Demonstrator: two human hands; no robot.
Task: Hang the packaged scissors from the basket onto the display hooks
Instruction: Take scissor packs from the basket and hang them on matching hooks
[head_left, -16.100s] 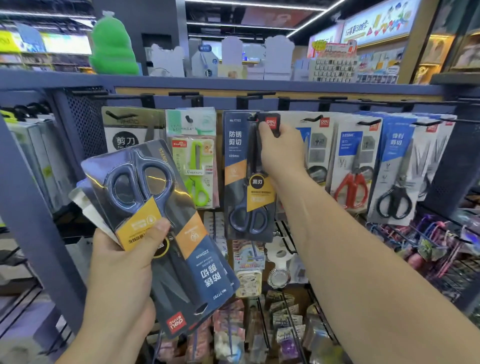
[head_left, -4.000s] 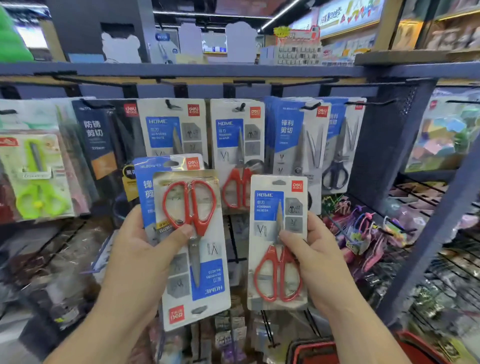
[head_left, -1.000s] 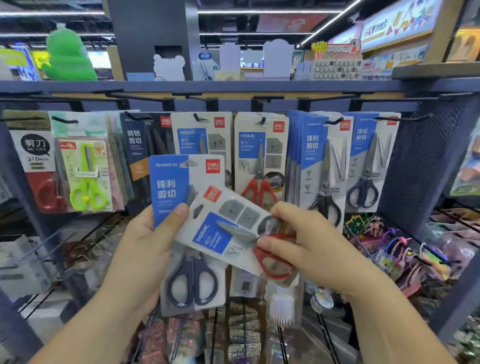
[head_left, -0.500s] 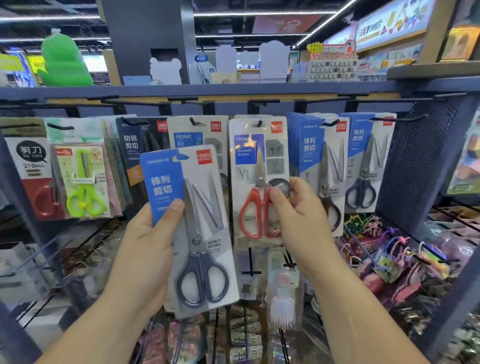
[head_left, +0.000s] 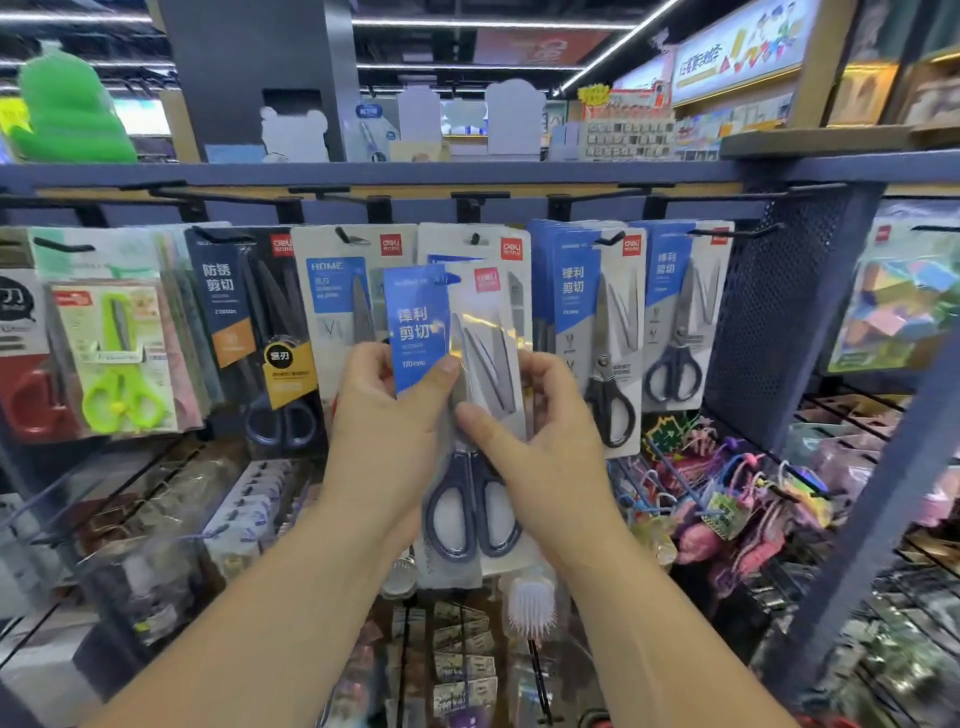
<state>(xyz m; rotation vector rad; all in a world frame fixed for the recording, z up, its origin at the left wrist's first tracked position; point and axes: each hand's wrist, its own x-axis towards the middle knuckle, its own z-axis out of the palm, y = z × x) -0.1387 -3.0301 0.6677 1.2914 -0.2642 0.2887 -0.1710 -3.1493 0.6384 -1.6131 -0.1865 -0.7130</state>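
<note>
The packaged scissors (head_left: 483, 358), dark-handled under clear plastic, were held upright in front of the hung packs (head_left: 337, 280), pinched between thumb and fingers by the left hand (head_left: 384, 431) and the right hand (head_left: 550, 441). "锋利剪切" and "170mm" were printed on the blue card strip, beside a blurred red badge.

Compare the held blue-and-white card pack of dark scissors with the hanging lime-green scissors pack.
The blue-and-white pack is gripped by left hand and right hand, off any hook; the lime-green pack hangs on a hook. Held handles are dark navy; hanging ones lime green. Both point blades up.
</note>
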